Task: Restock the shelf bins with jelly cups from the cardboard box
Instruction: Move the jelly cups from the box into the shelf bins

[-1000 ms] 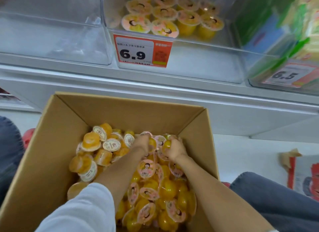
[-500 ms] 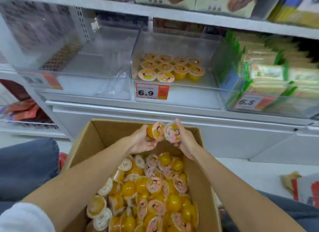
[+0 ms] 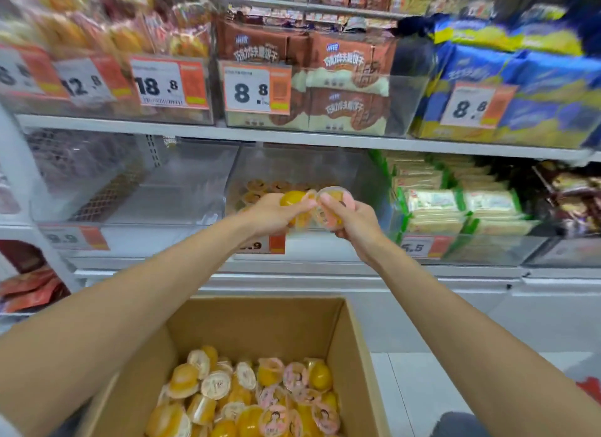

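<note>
Two hands were raised together in front of the clear middle bin point(image 3: 302, 173), each closed around jelly cups. My left hand point(image 3: 271, 213) gripped a yellow cup point(image 3: 292, 198) with the fingers curled over it; my right hand point(image 3: 353, 217) clasped a pink-lidded cup point(image 3: 336, 197), and further cups seemed to be bunched beneath both, though I could not count them. Knuckles of the two hands nearly met, so the load was held as one cluster.

Relative to the middle bin, the cluster sat at the front wall, level with its upper edge, and I judged it not yet across. Cups already stocked point(image 3: 260, 189) lay on the bin floor just behind the hands, towards the left rear. The free floor of the bin therefore lay forward of the hands and slightly down, and to the right of the stocked rows. Neither hand was clearly nearer to it; both stood about even at the rim.

Below the middle bin, and well apart from it, stood the cardboard box point(image 3: 260, 316), open and holding many loose cups point(image 3: 260, 401). Left of the middle bin was a second clear bin point(image 3: 136, 189), apparently without cups. The coming move, in my judgement, called for a short forward reach over the front wall before either hand loosened.
</note>
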`<state>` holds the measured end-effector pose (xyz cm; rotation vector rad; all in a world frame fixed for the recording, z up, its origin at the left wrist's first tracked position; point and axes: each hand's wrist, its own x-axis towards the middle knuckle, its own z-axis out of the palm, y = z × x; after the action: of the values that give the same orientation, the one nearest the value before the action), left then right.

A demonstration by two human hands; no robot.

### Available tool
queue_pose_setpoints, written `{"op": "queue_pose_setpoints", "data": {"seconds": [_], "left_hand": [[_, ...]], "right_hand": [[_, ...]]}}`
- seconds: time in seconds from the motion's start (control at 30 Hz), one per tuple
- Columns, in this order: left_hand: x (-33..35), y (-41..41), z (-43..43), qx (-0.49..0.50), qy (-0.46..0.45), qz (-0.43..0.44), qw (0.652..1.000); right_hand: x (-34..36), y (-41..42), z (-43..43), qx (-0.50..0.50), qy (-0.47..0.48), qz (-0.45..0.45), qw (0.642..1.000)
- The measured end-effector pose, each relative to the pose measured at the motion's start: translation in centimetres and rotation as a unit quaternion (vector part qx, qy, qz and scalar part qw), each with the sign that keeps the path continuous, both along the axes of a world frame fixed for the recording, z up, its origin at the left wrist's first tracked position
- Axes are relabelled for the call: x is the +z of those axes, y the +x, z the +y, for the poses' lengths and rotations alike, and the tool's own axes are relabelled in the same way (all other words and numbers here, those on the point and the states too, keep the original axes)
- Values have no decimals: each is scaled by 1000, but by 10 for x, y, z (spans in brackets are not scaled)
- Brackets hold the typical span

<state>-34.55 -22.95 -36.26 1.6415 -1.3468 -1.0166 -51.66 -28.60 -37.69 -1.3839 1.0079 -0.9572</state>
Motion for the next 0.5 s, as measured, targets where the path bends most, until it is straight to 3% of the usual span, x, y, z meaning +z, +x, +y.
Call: {"op": "queue_pose_setpoints", "data": {"seconds": [0.07,0.13,0.27,0.4,0.5], "left_hand": [[11,2,-29,29,-21,-89,995],[7,3,-57,60,-18,-158,985],[-26,2,-104,17,28,-296,955],[-65,4,-137,-32,97,-375,921],[-77,6,-146,-19,74,-407,910]], "right_hand": [[7,3,-30,-63,-29,42,997],[6,3,-61,-90,-21,139,986],[-13,-2,-109,-42,33,301,952],[-39,-3,-134,53,127,311,940],[-47,-4,-141,56,141,302,941]]}}
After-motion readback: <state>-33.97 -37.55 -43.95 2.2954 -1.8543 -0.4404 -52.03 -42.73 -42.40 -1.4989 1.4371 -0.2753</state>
